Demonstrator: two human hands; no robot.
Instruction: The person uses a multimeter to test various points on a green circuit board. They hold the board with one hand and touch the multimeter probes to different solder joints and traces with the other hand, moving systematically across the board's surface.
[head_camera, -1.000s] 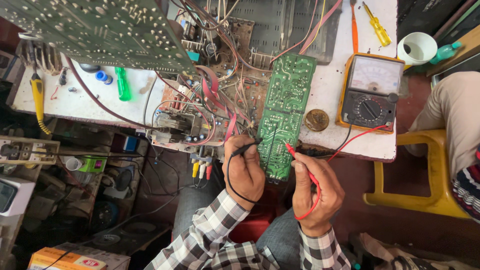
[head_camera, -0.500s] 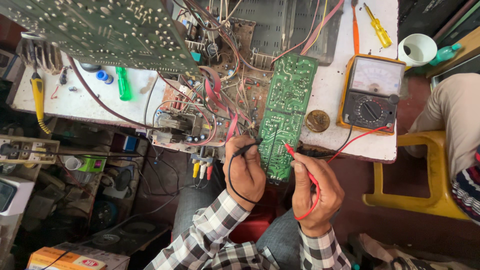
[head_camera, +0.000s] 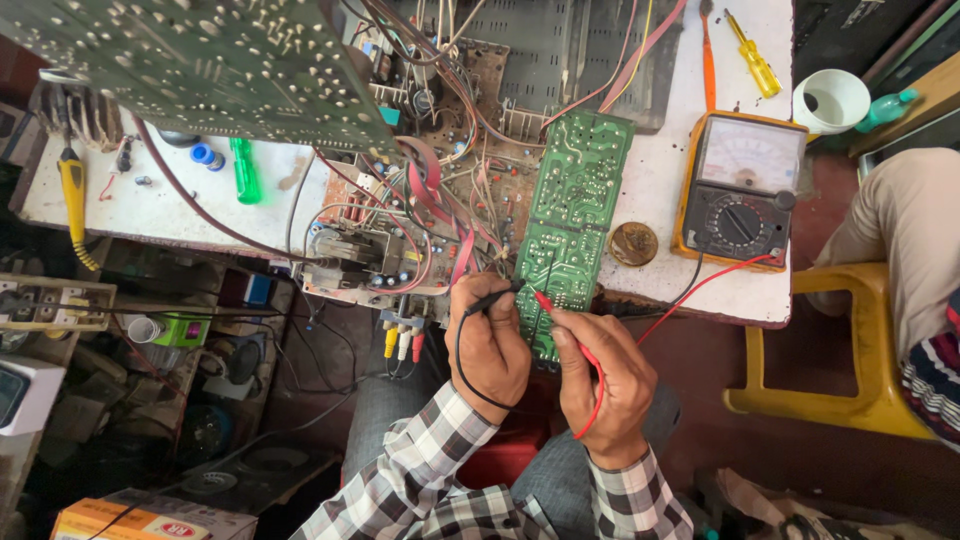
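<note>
My left hand (head_camera: 490, 345) grips a black test probe (head_camera: 492, 298) whose tip rests on the lower part of a green circuit board (head_camera: 572, 215). Just to the right, my right hand (head_camera: 605, 385) pinches a red test probe (head_camera: 548, 303), its tip also on the board's lower end. Red and black leads run from the probes to an orange-cased analog multimeter (head_camera: 740, 188) lying on the white bench at the right. Left of the green board sits a brown chassis board (head_camera: 420, 215) tangled with coloured wires.
A large green board (head_camera: 190, 60) overhangs the bench at top left. Yellow screwdrivers (head_camera: 752, 55), a white cup (head_camera: 830, 100), a round tin (head_camera: 633, 243) and a green tool (head_camera: 244, 170) lie on the bench. Another person sits on a yellow chair (head_camera: 850, 390) at right. Clutter fills the lower left.
Both hands and probes have shifted slightly to the left along the green board's lower end; otherwise the scene is unchanged.
</note>
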